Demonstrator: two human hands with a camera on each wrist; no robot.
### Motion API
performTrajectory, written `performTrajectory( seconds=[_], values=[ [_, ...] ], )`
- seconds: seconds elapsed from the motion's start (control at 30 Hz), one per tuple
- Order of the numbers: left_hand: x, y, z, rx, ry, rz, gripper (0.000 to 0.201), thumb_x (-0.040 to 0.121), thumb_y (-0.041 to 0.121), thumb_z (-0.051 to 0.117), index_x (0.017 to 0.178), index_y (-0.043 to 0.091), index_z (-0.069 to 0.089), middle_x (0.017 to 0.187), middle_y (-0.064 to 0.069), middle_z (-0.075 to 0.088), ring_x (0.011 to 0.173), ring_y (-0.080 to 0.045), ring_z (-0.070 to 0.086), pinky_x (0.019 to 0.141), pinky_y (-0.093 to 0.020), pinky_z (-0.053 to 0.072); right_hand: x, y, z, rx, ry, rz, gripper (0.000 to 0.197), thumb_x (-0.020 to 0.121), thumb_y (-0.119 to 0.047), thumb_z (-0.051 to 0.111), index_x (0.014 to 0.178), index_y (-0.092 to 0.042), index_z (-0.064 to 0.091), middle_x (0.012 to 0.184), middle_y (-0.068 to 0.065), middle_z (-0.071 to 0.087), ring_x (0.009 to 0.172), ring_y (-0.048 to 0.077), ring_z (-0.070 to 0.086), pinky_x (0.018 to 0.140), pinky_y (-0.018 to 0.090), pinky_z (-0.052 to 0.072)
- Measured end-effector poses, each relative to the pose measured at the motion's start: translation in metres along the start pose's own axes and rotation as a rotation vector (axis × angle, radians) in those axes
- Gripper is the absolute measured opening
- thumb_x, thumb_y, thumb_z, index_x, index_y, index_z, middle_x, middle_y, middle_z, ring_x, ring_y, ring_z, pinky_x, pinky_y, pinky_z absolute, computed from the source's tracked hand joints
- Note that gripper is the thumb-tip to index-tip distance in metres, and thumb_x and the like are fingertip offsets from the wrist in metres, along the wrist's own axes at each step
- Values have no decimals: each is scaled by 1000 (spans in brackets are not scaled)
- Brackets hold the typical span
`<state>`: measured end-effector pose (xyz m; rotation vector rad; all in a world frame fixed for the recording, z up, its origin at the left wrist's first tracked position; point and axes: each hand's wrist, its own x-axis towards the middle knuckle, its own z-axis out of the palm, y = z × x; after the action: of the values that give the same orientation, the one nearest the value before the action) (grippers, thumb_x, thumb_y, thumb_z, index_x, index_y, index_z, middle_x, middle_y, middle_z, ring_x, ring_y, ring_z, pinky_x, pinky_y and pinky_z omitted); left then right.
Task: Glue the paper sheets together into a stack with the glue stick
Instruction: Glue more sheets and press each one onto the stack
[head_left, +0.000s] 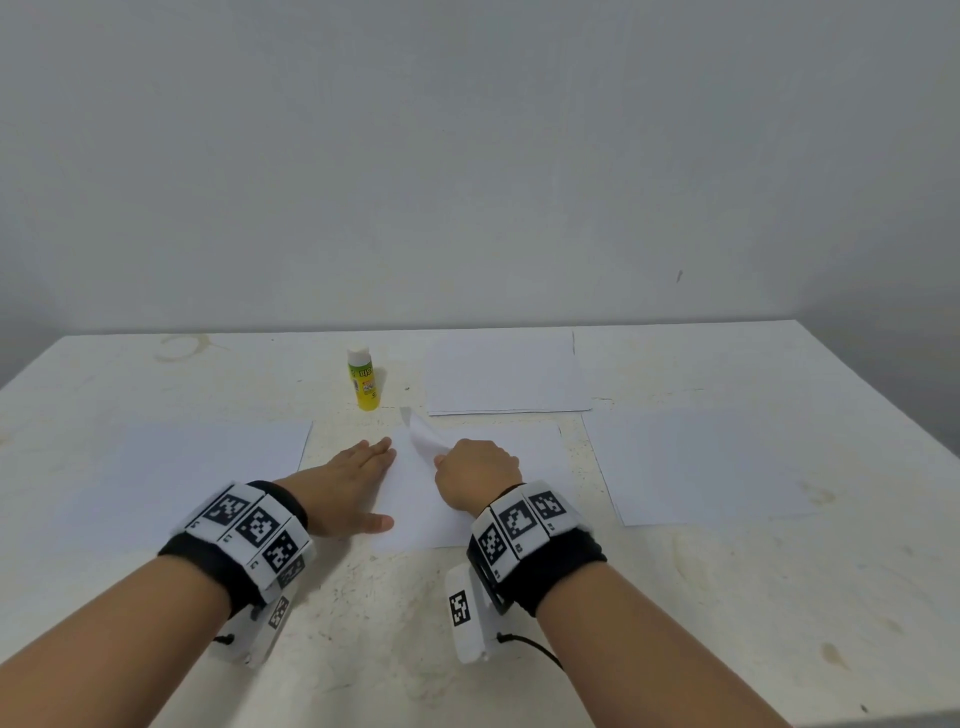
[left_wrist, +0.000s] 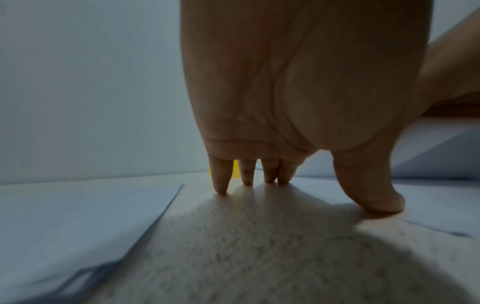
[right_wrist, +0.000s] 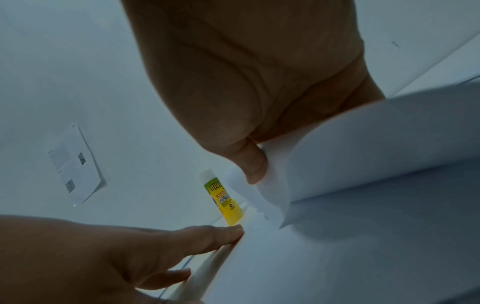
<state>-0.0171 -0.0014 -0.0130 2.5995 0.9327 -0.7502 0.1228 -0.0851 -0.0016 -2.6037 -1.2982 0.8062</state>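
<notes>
L hand (head_left: 358, 483) flat, fingers straight, palm down on centre sheet's (head_left: 519, 467) left edge. R hand (head_left: 480, 475) curled, pinching that sheet's lifted far-left corner.

Both forearms are bare, without sleeves. Each wrist wears a black fabric band (head_left: 566, 564) ringed with white blocks printed with black square-pattern markers (head_left: 255, 527). A white camera housing (head_left: 465, 613) with its own marker hangs under each wrist, trailing a thin black cable (head_left: 535, 649).
</notes>
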Motion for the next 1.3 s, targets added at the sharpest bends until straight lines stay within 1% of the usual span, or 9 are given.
performTrajectory(
  seconds=[0.17, 0.23, 0.3, 0.5, 0.63, 0.73, 0.97, 1.2, 1.3],
  values=[
    [-2, 1, 0, 15, -5, -3, 87, 97, 50, 42, 151, 10, -13, 159, -2, -20, 147, -19, -12, 118, -30, 1, 4, -5, 2, 17, -46, 45, 37, 96, -24, 39, 128, -8, 51, 136, 13, 51, 132, 33, 39, 113, 47, 23],
    [-2, 1, 0, 21, -6, -4, 87, 97, 51, 42, 151, 10, -12, 159, -2, -20, 148, -18, -12, 118, -30, 1, 5, -7, 3, 11, -50, 60, 38, 96, -24, 39, 130, -9, 51, 138, 13, 49, 135, 34, 36, 114, 48, 21],
    [-2, 1, -1, 27, -5, -3, 87, 97, 51, 42, 151, 10, -12, 159, -2, -19, 148, -18, -12, 118, -30, 1, 6, -8, 3, 18, -52, 69, 38, 96, -24, 38, 130, -9, 51, 139, 13, 49, 135, 34, 36, 114, 48, 21],
    [-2, 1, 0, 47, -9, -7, 87, 97, 52, 41, 151, 10, -13, 159, -2, -20, 148, -18, -12, 119, -32, 2, 7, -6, 4, 47, -40, 71, 36, 96, -25, 38, 124, -8, 54, 133, 13, 54, 130, 33, 42, 112, 47, 25],
    [-2, 2, 0, 55, -15, -7, 87, 97, 52, 40, 151, 9, -13, 159, -3, -20, 147, -19, -13, 118, -32, 2, 7, -10, 4, -11, -65, 87, 37, 96, -24, 38, 128, -10, 52, 137, 13, 49, 135, 34, 34, 114, 48, 20],
    [-3, 2, 0, 57, -15, -5, 86, 97, 52, 40, 151, 9, -12, 159, -3, -20, 147, -19, -13, 118, -31, 1, 7, -12, 5, -39, -81, 96, 38, 95, -22, 39, 129, -11, 51, 138, 13, 48, 135, 35, 31, 114, 49, 18],
    [-4, 4, -1, 63, -22, -6, 86, 98, 51, 39, 151, 9, -13, 159, -4, -21, 147, -19, -14, 118, -32, 2, 6, -17, 2, -78, -119, 135, 43, 96, -24, 38, 137, -11, 46, 148, 12, 38, 141, 35, 22, 117, 49, 11],
    [-3, 2, 0, 69, -22, -6, 86, 98, 52, 39, 151, 9, -13, 159, -3, -20, 147, -20, -13, 120, -33, 3, 5, -16, -2, -57, -159, 135, 48, 96, -21, 37, 143, -9, 38, 153, 16, 30, 144, 37, 15, 117, 51, 9],
    [-3, 2, 0, 66, -22, -8, 86, 98, 52, 39, 151, 9, -13, 159, -4, -21, 147, -20, -13, 120, -33, 2, 5, -17, -3, -58, -163, 129, 47, 97, -21, 37, 142, -8, 38, 152, 17, 30, 144, 37, 16, 117, 50, 10]
  ],
)
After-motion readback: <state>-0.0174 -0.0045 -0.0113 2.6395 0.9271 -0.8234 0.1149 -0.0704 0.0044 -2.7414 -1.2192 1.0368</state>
